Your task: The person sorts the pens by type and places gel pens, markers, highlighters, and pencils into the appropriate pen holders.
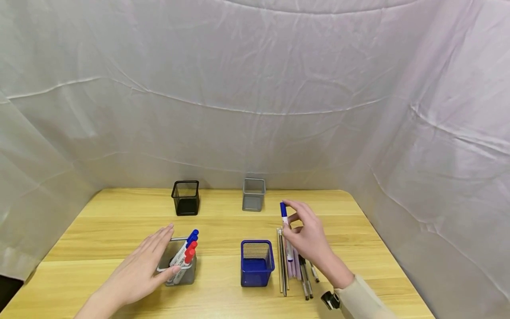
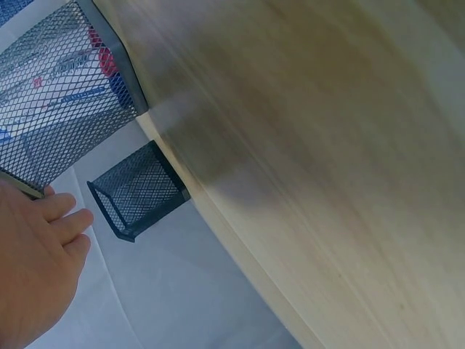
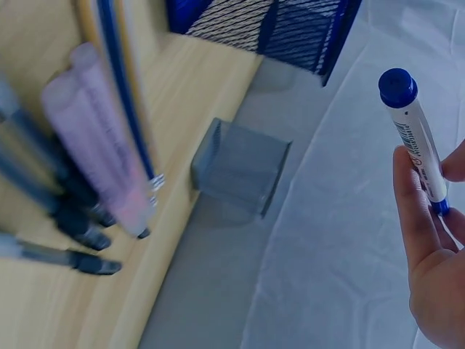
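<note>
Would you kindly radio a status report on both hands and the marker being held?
Right hand holding blue-capped marker. Left hand touching nearer gray cup. Blue cup between the hands, possibly in the way.

In front of me is a pale wooden table (image 1: 223, 226). Toward its far edge stand a black cup (image 1: 186, 207) and, on its right, a grey cup (image 1: 252, 204). Nearer me are a second grey cup (image 1: 189, 277), leftward, and a blue cup (image 1: 255, 279). Just right of that lie pencils (image 1: 284, 281), purple pens (image 1: 298, 271) and black pens (image 1: 305, 280).
</note>
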A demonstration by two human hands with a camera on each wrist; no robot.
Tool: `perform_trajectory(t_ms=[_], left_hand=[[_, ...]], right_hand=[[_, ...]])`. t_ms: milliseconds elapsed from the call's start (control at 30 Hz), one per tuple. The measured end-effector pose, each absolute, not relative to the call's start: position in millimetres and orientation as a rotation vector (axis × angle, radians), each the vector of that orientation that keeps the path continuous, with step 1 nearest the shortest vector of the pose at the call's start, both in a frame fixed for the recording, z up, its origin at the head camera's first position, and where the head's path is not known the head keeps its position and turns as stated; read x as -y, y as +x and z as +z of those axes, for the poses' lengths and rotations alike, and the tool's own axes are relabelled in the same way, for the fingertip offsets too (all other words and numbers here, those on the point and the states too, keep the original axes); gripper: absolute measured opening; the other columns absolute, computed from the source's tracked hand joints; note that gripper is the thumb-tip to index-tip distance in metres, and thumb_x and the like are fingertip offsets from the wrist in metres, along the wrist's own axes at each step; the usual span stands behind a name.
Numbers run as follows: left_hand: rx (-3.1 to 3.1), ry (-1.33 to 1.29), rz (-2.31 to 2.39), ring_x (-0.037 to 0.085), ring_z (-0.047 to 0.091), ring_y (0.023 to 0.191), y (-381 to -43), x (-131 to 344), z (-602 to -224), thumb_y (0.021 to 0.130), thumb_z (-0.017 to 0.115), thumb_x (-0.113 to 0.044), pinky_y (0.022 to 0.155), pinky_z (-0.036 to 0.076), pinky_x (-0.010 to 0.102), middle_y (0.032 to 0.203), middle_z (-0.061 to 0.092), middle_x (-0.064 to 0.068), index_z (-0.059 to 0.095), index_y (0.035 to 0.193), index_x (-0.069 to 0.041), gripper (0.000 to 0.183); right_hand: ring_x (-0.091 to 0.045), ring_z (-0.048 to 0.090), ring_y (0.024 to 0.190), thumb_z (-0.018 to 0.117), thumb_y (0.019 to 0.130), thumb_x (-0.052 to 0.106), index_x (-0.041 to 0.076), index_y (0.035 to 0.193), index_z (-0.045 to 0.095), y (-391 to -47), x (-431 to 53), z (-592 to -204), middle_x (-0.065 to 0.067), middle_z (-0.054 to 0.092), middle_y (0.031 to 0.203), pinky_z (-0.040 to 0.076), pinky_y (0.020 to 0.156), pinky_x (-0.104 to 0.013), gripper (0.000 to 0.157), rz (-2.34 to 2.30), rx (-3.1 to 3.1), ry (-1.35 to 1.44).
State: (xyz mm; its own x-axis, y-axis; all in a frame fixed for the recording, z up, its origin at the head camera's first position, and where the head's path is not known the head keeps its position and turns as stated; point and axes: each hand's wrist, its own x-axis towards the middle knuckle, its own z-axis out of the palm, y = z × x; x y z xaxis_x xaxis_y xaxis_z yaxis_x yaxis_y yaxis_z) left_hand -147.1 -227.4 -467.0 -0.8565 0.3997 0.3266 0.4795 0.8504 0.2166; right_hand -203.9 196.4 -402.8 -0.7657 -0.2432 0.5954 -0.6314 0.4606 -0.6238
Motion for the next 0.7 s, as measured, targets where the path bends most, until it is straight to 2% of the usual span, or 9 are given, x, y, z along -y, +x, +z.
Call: perform_trajectory(t_ms=[200, 467, 700], left_hand=[[2.789, -0.661, -0.422, 0.041, 0.031, 0.152, -146.8, 227.2, -465.1, 0.1, 0.059, -0.06, 0.117, -0.012, 0.01, 0.17, 0.026, 0.016, 0.019, 0.167, -0.006, 0.095], [2.771, -0.672, -0.431, 0.042, 0.033, 0.151, -146.1, 226.7, -464.4, 0.1, 0.06, -0.059, 0.117, -0.011, 0.01, 0.169, 0.028, 0.017, 0.023, 0.165, -0.003, 0.094], [2.775, -0.663, -0.422, 0.042, 0.033, 0.152, -145.8, 226.7, -464.3, 0.1, 0.06, -0.06, 0.118, -0.011, 0.01, 0.169, 0.028, 0.016, 0.025, 0.165, -0.003, 0.094]], right_hand=[[-0.02, 0.07, 0.087, 0.068, 0.078, -0.021, 0.005, 0.143, 0.059, -204.4, -180.6, -395.6, -0.013, 0.062, 0.133, 0.063, 0.062, -0.025, 0.071, 1.278, 2.225, 0.785], [-0.021, 0.07, 0.088, 0.068, 0.079, -0.02, 0.007, 0.143, 0.059, -203.9, -158.2, -387.1, -0.012, 0.06, 0.137, 0.063, 0.062, -0.027, 0.07, 1.372, 2.184, 0.812], [-0.023, 0.071, 0.087, 0.068, 0.08, -0.02, 0.003, 0.142, 0.058, -203.5, -140.1, -382.2, -0.014, 0.061, 0.134, 0.064, 0.063, -0.027, 0.067, 1.42, 2.127, 0.877]])
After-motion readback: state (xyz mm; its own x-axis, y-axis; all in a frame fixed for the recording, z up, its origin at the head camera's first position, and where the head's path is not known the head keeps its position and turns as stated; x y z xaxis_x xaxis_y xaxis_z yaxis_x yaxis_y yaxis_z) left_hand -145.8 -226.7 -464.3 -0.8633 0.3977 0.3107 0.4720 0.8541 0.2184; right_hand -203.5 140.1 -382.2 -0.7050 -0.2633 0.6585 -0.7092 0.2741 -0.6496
